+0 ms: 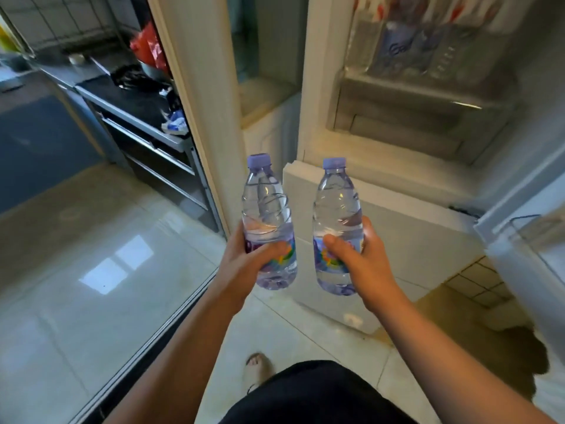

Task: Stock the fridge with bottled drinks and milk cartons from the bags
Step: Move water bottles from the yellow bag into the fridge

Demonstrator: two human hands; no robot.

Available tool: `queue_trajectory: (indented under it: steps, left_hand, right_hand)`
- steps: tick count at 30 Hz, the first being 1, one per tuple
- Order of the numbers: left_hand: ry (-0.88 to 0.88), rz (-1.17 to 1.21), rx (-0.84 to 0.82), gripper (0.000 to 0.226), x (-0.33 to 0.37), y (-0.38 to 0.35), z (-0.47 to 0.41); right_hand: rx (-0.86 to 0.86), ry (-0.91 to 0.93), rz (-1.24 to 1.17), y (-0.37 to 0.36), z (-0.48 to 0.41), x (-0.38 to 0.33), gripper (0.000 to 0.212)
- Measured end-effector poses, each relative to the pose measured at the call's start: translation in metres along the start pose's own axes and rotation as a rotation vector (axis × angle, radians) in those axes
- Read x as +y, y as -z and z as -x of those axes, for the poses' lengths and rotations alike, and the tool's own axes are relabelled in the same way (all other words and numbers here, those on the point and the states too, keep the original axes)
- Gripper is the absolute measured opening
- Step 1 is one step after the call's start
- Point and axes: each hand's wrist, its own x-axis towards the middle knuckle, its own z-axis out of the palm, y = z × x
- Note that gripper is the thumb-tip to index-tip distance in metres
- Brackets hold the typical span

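The left hand [244,258] grips one water bottle [266,221] around its label; the right hand [357,255] grips a second bottle [336,221] the same way. Both bottles stand upright, side by side but apart, in front of the open fridge [397,166], whose shelf [428,90] carries blurred bottles [428,53].

Left forearm [189,347], right forearm [434,347] bare. Black garment [318,393] at the waist; pale open-toed slipper [258,370] just left of that garment.
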Motion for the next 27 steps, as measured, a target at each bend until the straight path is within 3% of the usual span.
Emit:
queue_trajectory:
  steps: [4,9,12,19,24,27]
  left_hand:
    - [-0.06,-0.019,-0.141,0.052,0.027,-0.016,-0.073]
    - [-0.113,-0.037,-0.329,0.067,0.063,-0.036,-0.155]
    - [-0.164,-0.049,-0.406,0.066,0.085,-0.05,-0.194]
    - [-0.271,-0.003,-0.597,0.069,0.129,-0.09,-0.252]
    - [-0.348,0.016,-0.614,0.082,0.152,-0.124,-0.291]
    - [-0.377,0.039,-0.611,0.077,0.163,-0.145,-0.31]
  right_hand:
    - [0.128,0.088,0.008,0.004,-0.053,-0.018,0.045]
    - [0.282,0.188,0.009,0.003,-0.111,-0.042,0.063]
    - [0.359,0.238,0.01,0.004,-0.139,-0.055,0.071]
    - [0.485,0.338,0.019,0.019,-0.186,-0.09,0.058]
    - [0.485,0.423,-0.003,0.04,-0.221,-0.118,0.047]
    - [0.512,0.439,-0.031,0.054,-0.243,-0.129,0.047]
